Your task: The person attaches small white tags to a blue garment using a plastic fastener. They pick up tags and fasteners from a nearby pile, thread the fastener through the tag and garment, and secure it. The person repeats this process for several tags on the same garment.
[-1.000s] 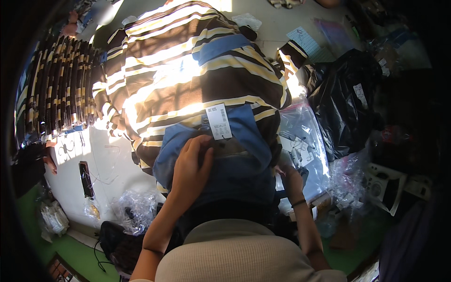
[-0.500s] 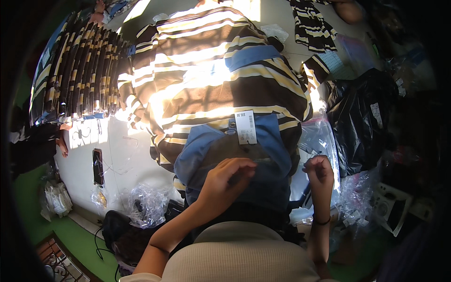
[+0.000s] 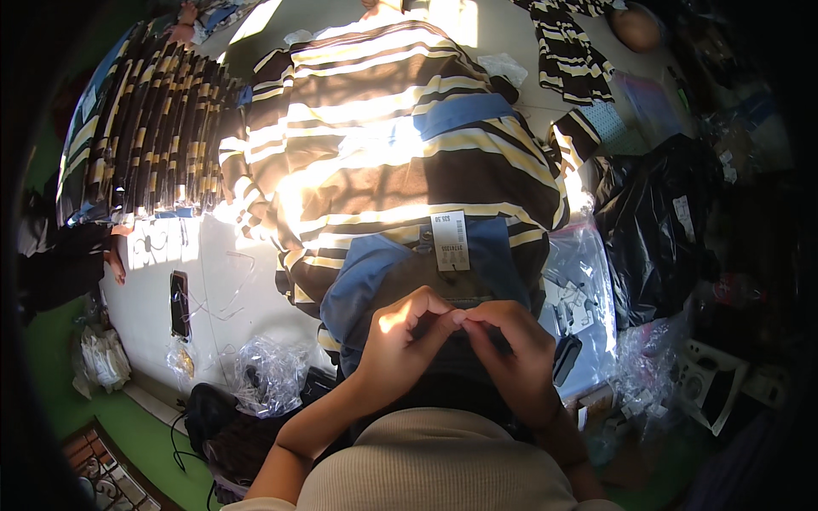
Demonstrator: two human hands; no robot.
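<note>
In front of me lies a brown, black, white and yellow striped shirt [image 3: 477,183] with a blue collar [image 3: 362,268]. A white paper tag [image 3: 450,241] hangs by the collar opening. Over the collar's near side, my left hand [image 3: 407,341] is closed, thumb and fingertips pinched. My right hand [image 3: 516,351] meets it, its fingertips pinched against the left ones. Whatever sits between the fingertips is too small to make out.
Folded striped shirts [image 3: 149,140] in clear bags stand in a row at left. A phone [image 3: 179,305] lies on the floor, near crumpled clear plastic [image 3: 271,370]. To the right are a clear bag [image 3: 601,272] and a black plastic bag [image 3: 660,230].
My right hand has come left from beside the clear bag to meet my left hand over the collar. The left hand stays nearly in place.
</note>
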